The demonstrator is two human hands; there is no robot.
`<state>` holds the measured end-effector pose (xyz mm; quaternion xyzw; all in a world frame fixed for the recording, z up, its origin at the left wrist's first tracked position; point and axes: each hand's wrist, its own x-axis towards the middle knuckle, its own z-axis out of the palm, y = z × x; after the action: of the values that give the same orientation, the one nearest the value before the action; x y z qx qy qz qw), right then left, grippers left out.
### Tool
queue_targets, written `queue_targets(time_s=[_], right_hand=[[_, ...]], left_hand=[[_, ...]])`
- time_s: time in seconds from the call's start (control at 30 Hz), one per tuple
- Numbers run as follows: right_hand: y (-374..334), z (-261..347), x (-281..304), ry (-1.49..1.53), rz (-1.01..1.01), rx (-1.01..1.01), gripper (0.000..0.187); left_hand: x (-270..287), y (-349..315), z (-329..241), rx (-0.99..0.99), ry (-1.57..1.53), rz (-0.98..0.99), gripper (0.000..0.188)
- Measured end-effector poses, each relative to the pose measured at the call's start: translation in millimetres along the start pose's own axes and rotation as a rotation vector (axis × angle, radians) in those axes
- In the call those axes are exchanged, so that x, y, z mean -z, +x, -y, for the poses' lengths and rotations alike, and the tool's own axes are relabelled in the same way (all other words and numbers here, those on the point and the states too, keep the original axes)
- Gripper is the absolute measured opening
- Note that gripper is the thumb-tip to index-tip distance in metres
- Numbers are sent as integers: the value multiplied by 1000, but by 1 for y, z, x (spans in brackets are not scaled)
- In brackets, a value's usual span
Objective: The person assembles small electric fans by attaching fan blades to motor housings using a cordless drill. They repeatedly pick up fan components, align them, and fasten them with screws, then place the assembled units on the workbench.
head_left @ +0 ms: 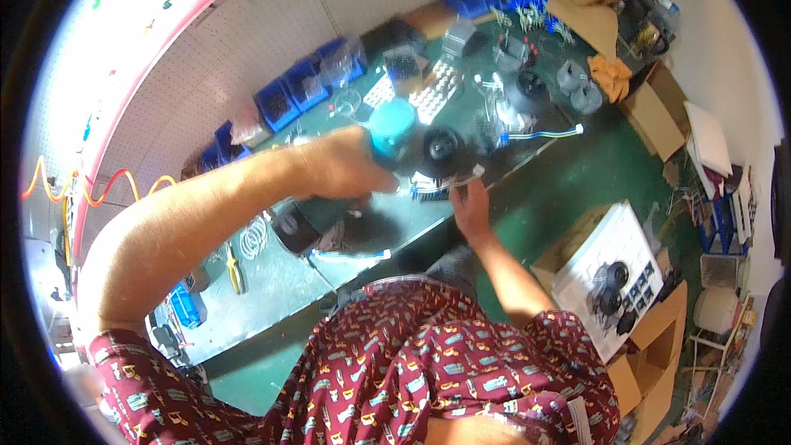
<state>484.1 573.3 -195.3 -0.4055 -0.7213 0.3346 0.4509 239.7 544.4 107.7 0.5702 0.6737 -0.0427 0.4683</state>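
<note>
My left hand (pixel 342 166) is closed around a teal and black powered screwdriver (pixel 389 127), held over the green workbench (pixel 272 280). The driver's tip is hidden behind the tool body. Right beside it sits a round black fan part (pixel 439 147) on a finned metal heat sink (pixel 428 190). My right hand (pixel 470 208) grips the near edge of that heat sink, fingers by a white connector (pixel 478 171) on thin wires. Both hands are close together above the bench's front edge.
Blue parts bins (pixel 280 104) line the pegboard wall at the back. More fan parts and wire bundles (pixel 527 86) lie further along the bench, beside a yellow cloth (pixel 610 74). A cardboard box with black round parts (pixel 614 280) stands on the floor at right. Yellow-handled pliers (pixel 233 269) lie at left.
</note>
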Motion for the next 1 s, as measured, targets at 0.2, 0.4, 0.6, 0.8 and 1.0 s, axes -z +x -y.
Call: queue_targets(time_s=[0.2,0.4,0.6,0.8,1.0], right_hand=[[-10,2,-10,-73,-35,-65,26],[-5,-4,21,-12,5,-116,22],[98,10,27,73,-58,-59,14],[235,-43,-47,-12,392,-62,17],[241,-133,-143,-337,927,181,21]], left_hand=[[-2,-46,9,-456,44,-204,38],[-11,-107,28,-270,29,-313,31],[-34,-125,57,-224,-332,-477,19],[-78,-111,63,-94,-714,-769,31],[-100,-102,46,280,-901,-799,32]])
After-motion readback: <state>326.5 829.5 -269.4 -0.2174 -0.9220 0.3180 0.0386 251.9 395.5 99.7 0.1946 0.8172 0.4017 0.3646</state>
